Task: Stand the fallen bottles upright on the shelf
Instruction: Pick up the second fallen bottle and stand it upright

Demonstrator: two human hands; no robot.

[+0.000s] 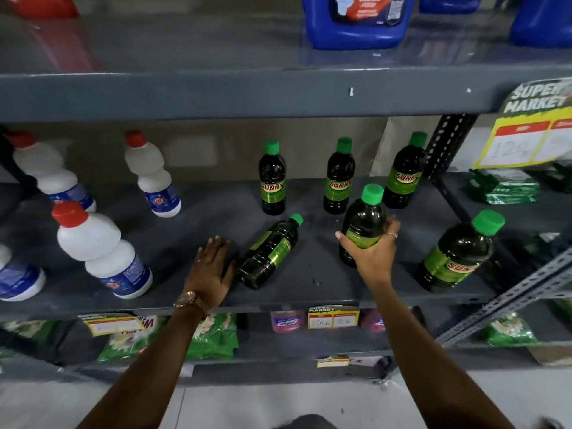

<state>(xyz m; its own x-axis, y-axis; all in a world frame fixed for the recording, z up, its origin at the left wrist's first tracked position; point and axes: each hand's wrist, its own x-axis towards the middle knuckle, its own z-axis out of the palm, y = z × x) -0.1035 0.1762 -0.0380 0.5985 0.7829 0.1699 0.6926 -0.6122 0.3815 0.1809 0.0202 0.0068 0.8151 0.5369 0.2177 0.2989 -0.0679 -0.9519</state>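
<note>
A dark bottle with a green cap and green label [268,255] lies on its side on the grey shelf [198,218], cap pointing to the back right. My left hand [213,264] rests flat on the shelf with fingers apart, touching that bottle's base. My right hand [373,252] is wrapped around a second dark green-capped bottle [363,221], which stands upright. Three more such bottles stand upright at the back [272,181] [339,178] [402,174]. Another stands at the front right [458,252].
White bottles with red caps [102,252] [151,178] stand on the shelf's left part. Blue jugs [356,20] sit on the shelf above. A yellow price sign [526,128] hangs at right beside a perforated upright [445,144]. Green packets [213,335] fill the lower shelf.
</note>
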